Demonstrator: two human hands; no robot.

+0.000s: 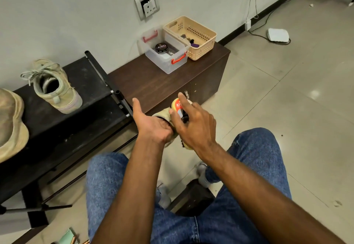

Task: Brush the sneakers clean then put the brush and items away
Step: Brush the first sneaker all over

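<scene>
1. Head view, centre of the frame: the left hand [151,127] is pushed inside a beige fabric sneaker [162,116], fingers hidden in the shoe and the thumb sticking out straight and upward; whether the hidden fingers are curled I cannot tell.
2. The right hand [193,127] curls its fingers round a yellow-backed shoe brush with a red and white label [179,107], index finger stretched along its top, and holds the brush against the sneaker just beside the left hand.
3. Left of the frame: a second beige lace-up sneaker [53,88] stands upright on a black shoe rack [92,75]. A tan rounded thing at the far left edge is cut off.
4. Upper centre: a dark brown wooden cabinet [153,83] stands against the wall and bears a clear plastic box with red handles [166,62], which holds a round black tin of polish [161,48].
5. Touching that box on its right side is a beige perforated plastic basket [199,52] with small dark items inside.
6. Bottom of the frame: the person's blue-jeaned legs [258,159] are spread above a tiled floor [297,100].
</scene>
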